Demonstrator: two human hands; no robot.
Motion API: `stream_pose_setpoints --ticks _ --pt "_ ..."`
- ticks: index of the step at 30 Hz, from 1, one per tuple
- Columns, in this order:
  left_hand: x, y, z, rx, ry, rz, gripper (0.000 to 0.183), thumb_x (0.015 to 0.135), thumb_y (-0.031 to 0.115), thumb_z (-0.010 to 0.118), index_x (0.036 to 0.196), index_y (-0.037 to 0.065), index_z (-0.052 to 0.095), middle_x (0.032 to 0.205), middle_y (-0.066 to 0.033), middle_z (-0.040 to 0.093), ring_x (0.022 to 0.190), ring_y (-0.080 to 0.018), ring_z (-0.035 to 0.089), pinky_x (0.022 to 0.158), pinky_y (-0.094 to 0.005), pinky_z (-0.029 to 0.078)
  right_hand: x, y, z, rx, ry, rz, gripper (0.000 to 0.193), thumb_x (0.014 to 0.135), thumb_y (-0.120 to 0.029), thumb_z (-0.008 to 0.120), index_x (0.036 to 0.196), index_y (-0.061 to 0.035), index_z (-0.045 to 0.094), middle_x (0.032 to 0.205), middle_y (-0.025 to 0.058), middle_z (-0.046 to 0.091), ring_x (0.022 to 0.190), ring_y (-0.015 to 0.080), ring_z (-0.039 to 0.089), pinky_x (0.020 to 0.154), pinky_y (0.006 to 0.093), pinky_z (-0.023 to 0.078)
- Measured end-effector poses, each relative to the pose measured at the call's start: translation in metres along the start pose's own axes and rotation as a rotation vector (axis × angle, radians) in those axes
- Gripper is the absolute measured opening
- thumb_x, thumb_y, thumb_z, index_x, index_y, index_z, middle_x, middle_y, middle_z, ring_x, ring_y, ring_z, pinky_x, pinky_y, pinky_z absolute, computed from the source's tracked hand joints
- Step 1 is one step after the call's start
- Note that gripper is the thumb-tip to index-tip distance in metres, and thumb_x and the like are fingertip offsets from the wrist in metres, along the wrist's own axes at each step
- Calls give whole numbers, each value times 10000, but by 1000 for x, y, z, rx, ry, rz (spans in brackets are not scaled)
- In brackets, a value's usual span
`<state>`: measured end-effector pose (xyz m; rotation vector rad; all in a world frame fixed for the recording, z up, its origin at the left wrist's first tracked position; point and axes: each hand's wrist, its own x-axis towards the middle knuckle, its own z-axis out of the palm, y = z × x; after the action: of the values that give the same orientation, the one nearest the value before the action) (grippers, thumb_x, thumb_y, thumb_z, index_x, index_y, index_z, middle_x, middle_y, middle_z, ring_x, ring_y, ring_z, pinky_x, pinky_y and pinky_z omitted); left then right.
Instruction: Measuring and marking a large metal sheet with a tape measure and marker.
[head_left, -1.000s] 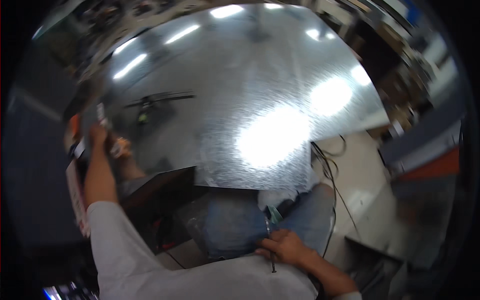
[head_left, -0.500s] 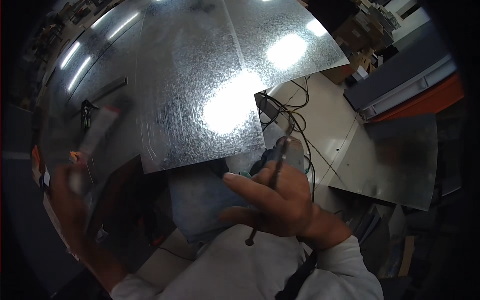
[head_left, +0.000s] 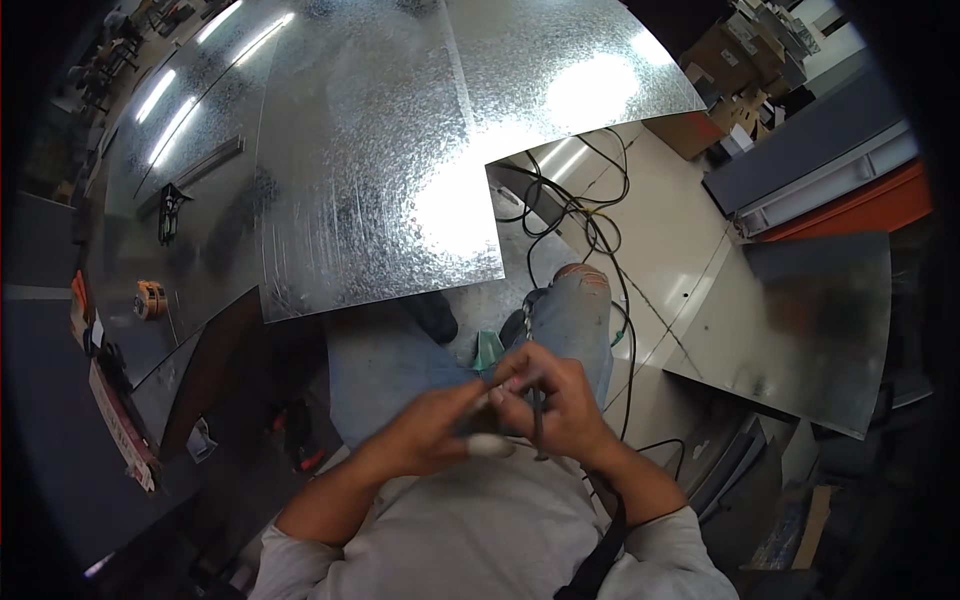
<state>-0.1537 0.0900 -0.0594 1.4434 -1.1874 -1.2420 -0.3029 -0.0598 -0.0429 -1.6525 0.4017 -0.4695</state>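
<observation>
Both my hands meet in front of my lap. My right hand (head_left: 562,405) is closed on a long thin drill bit (head_left: 529,318), its spiral end up and its dark shank coming out below the fingers. My left hand (head_left: 428,430) is closed and presses against the right one, blurred by motion. A small reddish spot (head_left: 514,383) shows between the fingers; what it belongs to is hidden. Something whitish (head_left: 490,446) is at the left hand's lower fingers, too smeared to name. Beyond the hands lies a large shiny metal sheet (head_left: 370,200).
Left on the metal surface are an orange tape measure (head_left: 150,300), a black clamp-like tool (head_left: 171,213) and a metal strip (head_left: 212,164). Black cables (head_left: 590,215) coil on the floor at right. Another metal sheet (head_left: 830,330) sticks out at right. Cardboard boxes (head_left: 725,55) stand far right.
My left hand has come from the far left to meet my right. The blurred whitish, red-ended object above it no longer shows there. The drill bit has turned more upright.
</observation>
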Motion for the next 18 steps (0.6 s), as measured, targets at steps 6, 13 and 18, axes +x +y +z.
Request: stream_pose_setpoints --ticks 6,13,18 --pt "24 1 26 -260 -47 -109 364 1064 351 660 910 22 669 740 29 604 723 -65 527 650 -289 452 -3 3 -12 273 103 180 240 1026 -229 685 957 -1 652 791 35 641 689 97 592 574 246 456" --pt "24 -1 34 -474 -44 -146 396 1079 393 627 863 61 628 730 76 497 686 -57 425 599 -276 370 9 4 -25 375 116 291 237 1038 -238 672 965 -12 667 772 19 632 629 52 528 575 219 412" --pt "20 -14 34 -242 149 -6 418 1029 451 685 948 45 629 789 13 579 753 -101 554 684 -295 458 9 15 -22 26 -70 84 184 1026 -190 703 984 -14 672 771 36 657 650 114 600 588 278 469"
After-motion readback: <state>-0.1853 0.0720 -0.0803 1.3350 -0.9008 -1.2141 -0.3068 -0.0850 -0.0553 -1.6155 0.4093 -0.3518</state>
